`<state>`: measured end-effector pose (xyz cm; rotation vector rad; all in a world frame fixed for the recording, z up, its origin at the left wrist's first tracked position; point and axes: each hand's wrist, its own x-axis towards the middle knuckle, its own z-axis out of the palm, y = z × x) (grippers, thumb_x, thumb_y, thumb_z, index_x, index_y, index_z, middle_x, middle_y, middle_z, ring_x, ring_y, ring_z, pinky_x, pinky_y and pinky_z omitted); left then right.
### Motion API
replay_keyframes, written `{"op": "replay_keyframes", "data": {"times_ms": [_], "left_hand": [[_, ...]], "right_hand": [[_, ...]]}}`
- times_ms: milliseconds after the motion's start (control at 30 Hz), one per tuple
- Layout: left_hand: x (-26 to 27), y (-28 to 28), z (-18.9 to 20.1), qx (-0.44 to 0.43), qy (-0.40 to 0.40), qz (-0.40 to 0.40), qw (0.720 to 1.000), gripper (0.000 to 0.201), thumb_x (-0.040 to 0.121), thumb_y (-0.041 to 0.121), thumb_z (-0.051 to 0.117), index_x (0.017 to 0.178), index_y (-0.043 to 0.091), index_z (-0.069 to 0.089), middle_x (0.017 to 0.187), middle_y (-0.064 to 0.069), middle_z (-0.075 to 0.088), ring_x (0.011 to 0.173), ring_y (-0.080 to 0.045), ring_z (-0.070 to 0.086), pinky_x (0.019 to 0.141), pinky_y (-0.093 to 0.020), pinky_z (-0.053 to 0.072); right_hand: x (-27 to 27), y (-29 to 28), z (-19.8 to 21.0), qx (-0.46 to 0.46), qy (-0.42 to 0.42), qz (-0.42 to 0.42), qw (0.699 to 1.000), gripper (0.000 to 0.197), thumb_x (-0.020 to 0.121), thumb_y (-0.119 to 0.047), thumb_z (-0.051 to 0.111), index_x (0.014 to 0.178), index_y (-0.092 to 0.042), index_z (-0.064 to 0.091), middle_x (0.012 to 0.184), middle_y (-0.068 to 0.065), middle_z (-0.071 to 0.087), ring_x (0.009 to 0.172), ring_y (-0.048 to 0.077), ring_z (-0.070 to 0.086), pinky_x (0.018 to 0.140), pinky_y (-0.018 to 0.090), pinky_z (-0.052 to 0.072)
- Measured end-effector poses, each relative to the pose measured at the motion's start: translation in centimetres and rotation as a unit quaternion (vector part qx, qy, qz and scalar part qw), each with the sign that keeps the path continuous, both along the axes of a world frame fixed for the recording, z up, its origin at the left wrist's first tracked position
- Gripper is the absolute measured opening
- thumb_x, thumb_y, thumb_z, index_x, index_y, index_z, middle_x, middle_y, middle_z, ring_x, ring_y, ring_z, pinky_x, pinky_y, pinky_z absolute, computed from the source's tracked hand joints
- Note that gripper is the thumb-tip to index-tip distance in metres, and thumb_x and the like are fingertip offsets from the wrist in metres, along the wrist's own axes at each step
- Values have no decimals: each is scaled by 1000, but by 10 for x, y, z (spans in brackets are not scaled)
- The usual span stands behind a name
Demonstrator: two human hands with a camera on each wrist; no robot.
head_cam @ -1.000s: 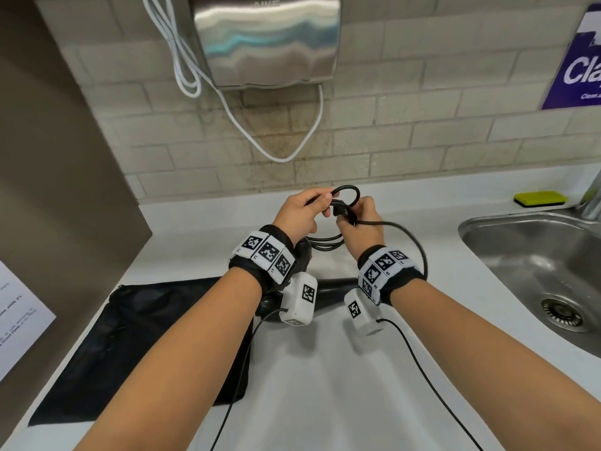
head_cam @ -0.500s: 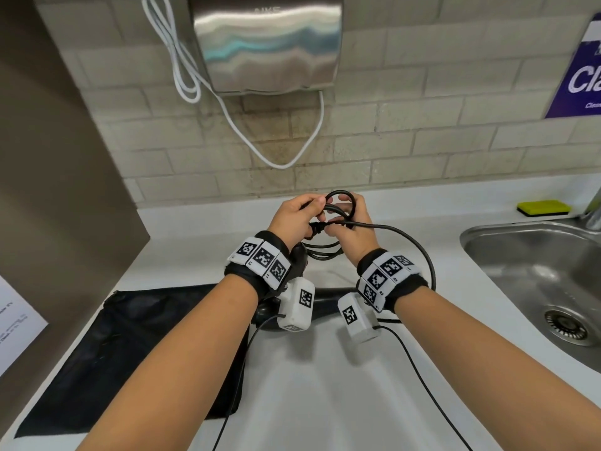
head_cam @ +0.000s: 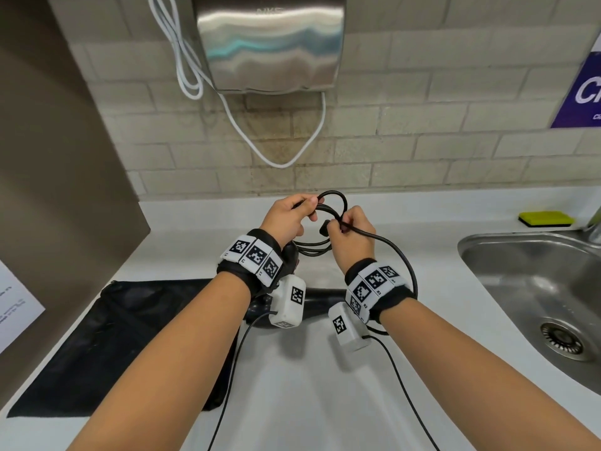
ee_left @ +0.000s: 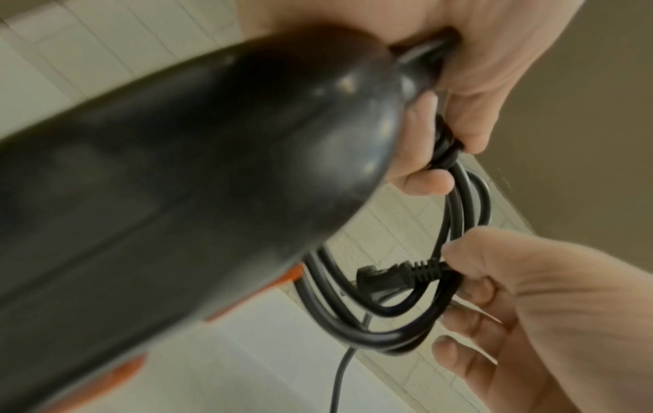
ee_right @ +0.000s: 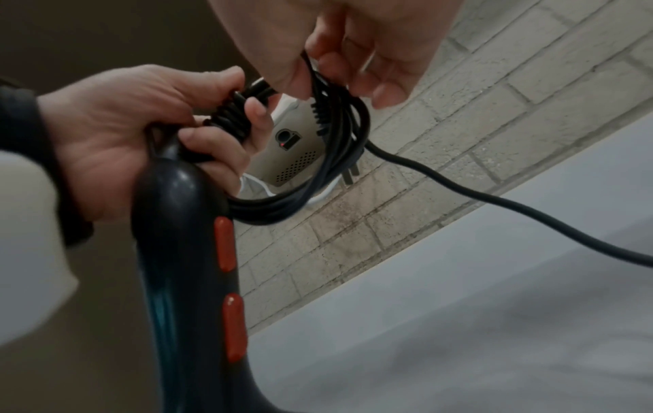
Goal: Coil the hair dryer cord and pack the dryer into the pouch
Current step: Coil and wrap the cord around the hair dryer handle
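Above the counter, my left hand (head_cam: 302, 209) grips the gathered loops of the black hair dryer cord (head_cam: 331, 196) close to the dryer's handle end. My right hand (head_cam: 341, 227) pinches the cord just behind the plug (ee_left: 399, 275), which pokes out to the left beside the coil. More cord (head_cam: 395, 252) arcs right and down behind my right wrist. The black hair dryer (head_cam: 322, 297), with orange buttons (ee_right: 226, 246), hangs under my wrists. Flat on the counter at the left lies the black pouch (head_cam: 113, 336).
A steel sink (head_cam: 536, 288) sits at the right, with a yellow-green sponge (head_cam: 546, 219) behind it. A metal hand dryer (head_cam: 270, 43) with a white cable (head_cam: 276, 157) hangs on the tiled wall. A brown panel (head_cam: 48, 157) stands at the left. The white counter (head_cam: 309, 385) stretches toward me.
My right hand has brought the plug end down and to the left beside the coil. Both hands stay at about the same spot above the counter.
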<state>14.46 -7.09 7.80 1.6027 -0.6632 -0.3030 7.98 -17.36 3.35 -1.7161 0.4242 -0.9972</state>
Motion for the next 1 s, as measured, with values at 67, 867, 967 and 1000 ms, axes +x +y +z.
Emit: {"op": "replay_keyframes", "data": {"times_ms": [67,867,967,1000], "left_hand": [[0,0,0,1,3,-8,1000,20,98,21,47,103,12,64,69,-1,50,33,-2,25,36,-10,24],[8,-1,-3,-57,10,-14,998,18,99,20,44,102,14,61,71,1,49,32,-2,30,36,-10,25],[12,-2,-2,-50,19,2,999,19,99,23,44,104,13,60,72,2,50,31,-2,30,35,-10,25],[13,-3,-2,-50,19,7,999,19,99,23,44,103,13,60,72,3,51,31,-1,30,35,-10,25]], "right_hand": [[4,2,-1,0,11,-22,1000,35,79,0,52,60,-18,29,60,1,34,48,6,33,47,14,32],[14,-12,-20,-149,175,-18,973,21,93,-29,45,101,-10,48,71,1,52,67,22,50,63,32,40],[-7,-18,-25,-305,296,-29,905,49,91,-51,33,109,-10,52,76,-1,53,81,26,57,63,28,35],[-12,-18,-26,-332,308,-18,891,56,88,-54,26,112,-11,52,77,-1,53,85,26,58,63,27,32]]}}
